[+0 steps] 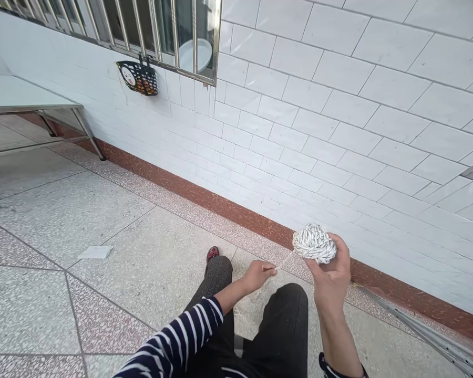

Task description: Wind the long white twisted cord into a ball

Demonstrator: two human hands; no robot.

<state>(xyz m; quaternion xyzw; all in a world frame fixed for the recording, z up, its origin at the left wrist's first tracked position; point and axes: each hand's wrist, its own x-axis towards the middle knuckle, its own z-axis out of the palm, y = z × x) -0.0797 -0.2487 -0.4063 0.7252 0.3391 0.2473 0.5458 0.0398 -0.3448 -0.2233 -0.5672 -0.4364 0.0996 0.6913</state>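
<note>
My right hand (335,268) grips a ball of white cord (314,243) flecked with dark marks, its thumb below and its fingers around the right side. From the ball's left side a thin strand (287,259) runs taut, down and left, to my left hand (259,275). There the thumb and fingers are pinched together on the strand. Both hands are above my knees, the right one higher and close to the wall.
A white tiled wall (299,105) with a barred window (157,31) rises in front. A black basket (140,77) hangs from the bars. Left stands a metal-legged table (86,131); a white paper (95,252) lies on the floor. Metal bars (413,325) lie low at right.
</note>
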